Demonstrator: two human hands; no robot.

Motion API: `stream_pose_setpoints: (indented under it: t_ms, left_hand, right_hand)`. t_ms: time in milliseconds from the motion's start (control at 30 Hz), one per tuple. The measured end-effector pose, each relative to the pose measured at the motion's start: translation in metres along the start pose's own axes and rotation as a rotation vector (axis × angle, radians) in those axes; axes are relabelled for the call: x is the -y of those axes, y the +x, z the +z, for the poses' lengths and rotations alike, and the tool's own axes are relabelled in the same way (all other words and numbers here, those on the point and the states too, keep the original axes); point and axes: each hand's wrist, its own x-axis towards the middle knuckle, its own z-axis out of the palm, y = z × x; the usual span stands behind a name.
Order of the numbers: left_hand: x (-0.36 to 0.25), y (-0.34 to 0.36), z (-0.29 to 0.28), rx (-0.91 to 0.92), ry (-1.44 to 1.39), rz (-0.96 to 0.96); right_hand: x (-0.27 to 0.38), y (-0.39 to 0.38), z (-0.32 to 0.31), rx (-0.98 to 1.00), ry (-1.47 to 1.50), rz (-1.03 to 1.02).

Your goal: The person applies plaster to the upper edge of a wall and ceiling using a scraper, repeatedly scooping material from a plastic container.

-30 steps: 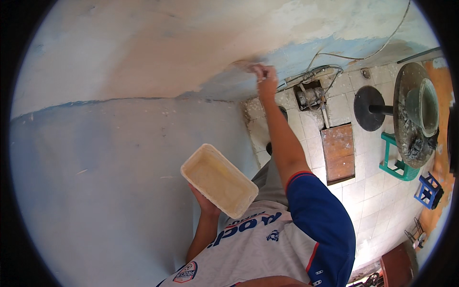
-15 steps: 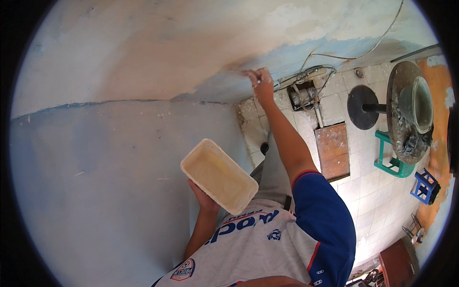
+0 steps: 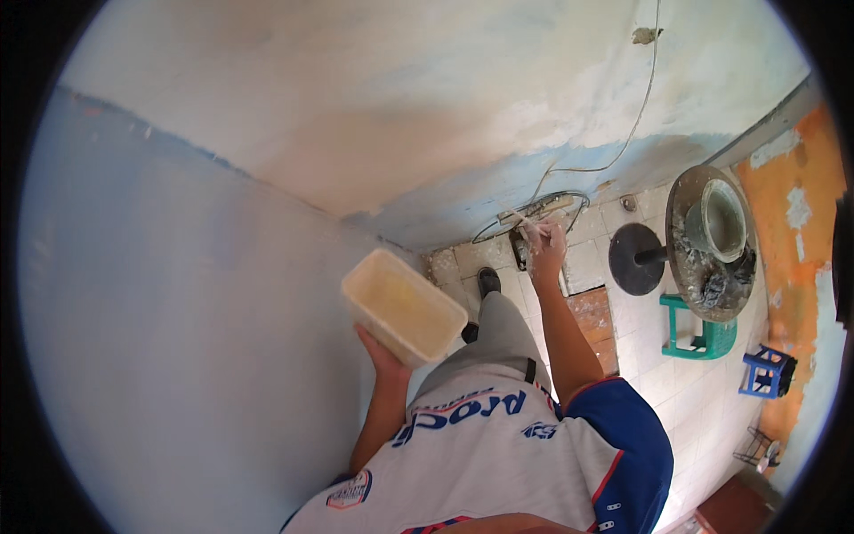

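My left hand (image 3: 384,354) is closed on the side of a cream rectangular tub (image 3: 405,307). The tub is tilted, its inside coated with a pale yellowish residue. Out in front and to the right, my right hand (image 3: 545,249) has its fingers closed around a thin pale stick-like tool (image 3: 527,221), whose exact kind I cannot make out. Whitish smears cover that hand. It is held away from the patchy beige and blue wall (image 3: 427,133).
A cable (image 3: 642,116) runs down the wall to coiled hoses near the floor. At right stand a round table (image 3: 689,267) bearing a grey basin (image 3: 719,220), a green stool (image 3: 703,334) and a blue stool (image 3: 761,369). A bluish wall (image 3: 196,338) rises close on my left.
My right hand has moved off the wall, to the right and closer to me. The tub stays in my left hand, nearly in place. The view has shifted, showing more wall and my shoe.
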Motion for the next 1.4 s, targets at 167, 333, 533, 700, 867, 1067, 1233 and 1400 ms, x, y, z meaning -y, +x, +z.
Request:
stream_pose_setpoints:
  t_ms: [167, 333, 533, 700, 867, 1067, 1233, 1400]
  left_hand:
    - [-0.008, 0.002, 0.047, 0.088, -0.058, 0.003]
    - [-0.016, 0.001, 0.077, 0.215, -0.211, -0.020]
    - [-0.002, 0.008, 0.106, 0.341, -0.219, 0.047]
    - [0.018, -0.007, 0.155, 0.430, -0.024, 0.227]
    - [0.056, -0.007, 0.200, 0.436, 0.022, 0.142]
    - [0.100, -0.014, 0.237, 0.403, 0.056, 0.086]
    - [0.126, -0.022, 0.261, 0.338, 0.084, 0.078]
    - [0.159, -0.021, 0.265, 0.405, 0.002, 0.113]
  right_hand:
    - [0.155, 0.025, -0.056, 0.032, 0.026, -0.709]
    - [0.218, 0.048, -0.092, 0.133, 0.007, -0.991]
    - [0.268, 0.079, -0.132, 0.385, 0.079, -0.910]
    - [0.317, 0.117, -0.186, 0.689, -0.007, -0.502]
    - [0.325, 0.150, -0.193, 0.821, -0.121, -0.477]
    - [0.296, 0.184, -0.222, 0.772, -0.202, -0.583]
    - [0.281, 0.208, -0.268, 0.768, -0.341, -0.670]
    - [0.271, 0.225, -0.307, 0.750, -0.384, -0.568]
